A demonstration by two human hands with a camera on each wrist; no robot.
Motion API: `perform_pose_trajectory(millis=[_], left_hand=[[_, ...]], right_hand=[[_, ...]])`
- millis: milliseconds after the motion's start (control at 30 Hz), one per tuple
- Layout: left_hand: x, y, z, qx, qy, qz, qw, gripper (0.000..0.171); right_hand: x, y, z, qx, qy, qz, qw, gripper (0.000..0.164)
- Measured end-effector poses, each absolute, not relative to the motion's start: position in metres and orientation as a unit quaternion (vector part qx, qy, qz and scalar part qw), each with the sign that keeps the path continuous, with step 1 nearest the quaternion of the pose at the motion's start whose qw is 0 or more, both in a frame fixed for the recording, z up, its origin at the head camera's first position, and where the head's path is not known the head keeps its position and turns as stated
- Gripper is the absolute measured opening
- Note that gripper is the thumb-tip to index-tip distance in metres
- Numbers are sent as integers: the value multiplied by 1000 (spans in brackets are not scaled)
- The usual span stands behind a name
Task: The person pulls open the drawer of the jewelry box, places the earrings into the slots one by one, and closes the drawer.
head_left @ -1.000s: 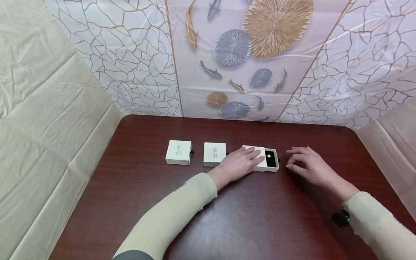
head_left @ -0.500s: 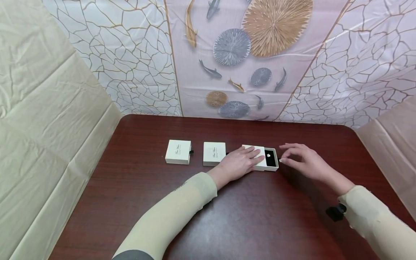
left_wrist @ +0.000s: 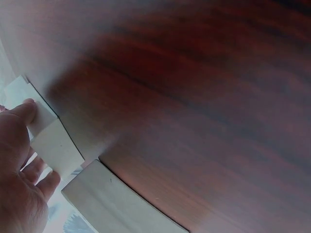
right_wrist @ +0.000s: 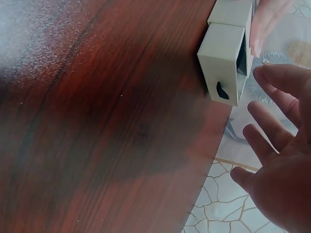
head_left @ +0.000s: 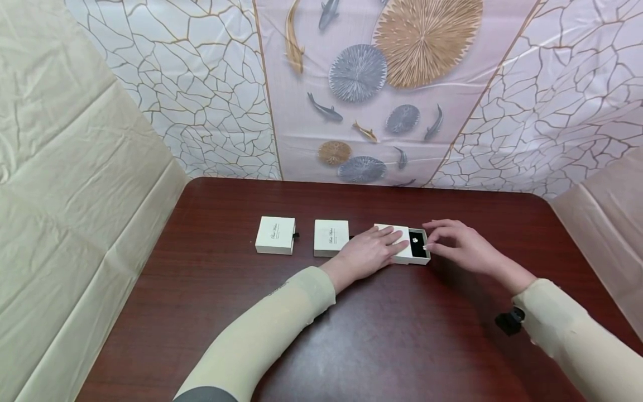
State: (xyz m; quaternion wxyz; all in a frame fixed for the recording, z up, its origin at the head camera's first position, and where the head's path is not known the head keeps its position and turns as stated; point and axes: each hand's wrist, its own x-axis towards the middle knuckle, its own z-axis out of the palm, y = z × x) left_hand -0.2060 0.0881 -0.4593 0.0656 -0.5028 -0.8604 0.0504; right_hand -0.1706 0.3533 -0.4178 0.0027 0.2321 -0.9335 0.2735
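Note:
In the head view three small white gift boxes stand in a row. The rightmost box (head_left: 392, 230) has its drawer (head_left: 422, 258) pulled partly out to the right. On the drawer's black insert sits a small shiny stud earring (head_left: 415, 240). My left hand (head_left: 369, 251) rests on that box's sleeve with its fingers spread across the top. Over the drawer's right end, my right hand (head_left: 464, 245) pinches another tiny bright stud earring (head_left: 425, 247) between thumb and index finger. In the right wrist view its other fingers are held apart, and the drawer's front (right_wrist: 221, 80) shows a black pull tab.
Left of the hands stand two shut boxes, the middle box (head_left: 331, 237) and the left box (head_left: 275, 234), each with printed lettering. All rest on a dark red wooden table (head_left: 392, 335). A patterned cloth (head_left: 361, 134) hangs behind the far edge.
My right hand has moved left from beside the box to over the drawer's right end, carrying the tiny stud earring. The left hand and the boxes have stayed in place.

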Motion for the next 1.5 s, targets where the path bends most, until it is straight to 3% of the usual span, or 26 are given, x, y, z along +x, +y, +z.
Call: perform_pose_trajectory(millis=[800, 1267, 1500], left_hand=[[-204, 89, -459, -503, -860, 53, 68, 54], [-206, 88, -460, -503, -860, 45, 69, 53], [-206, 89, -461, -503, -860, 48, 72, 53]], right_hand=[[-182, 345, -430, 281, -931, 233, 12, 27], [-187, 343, -428, 263, -939, 221, -26, 26], [-191, 342, -428, 256, -947, 193, -16, 21]])
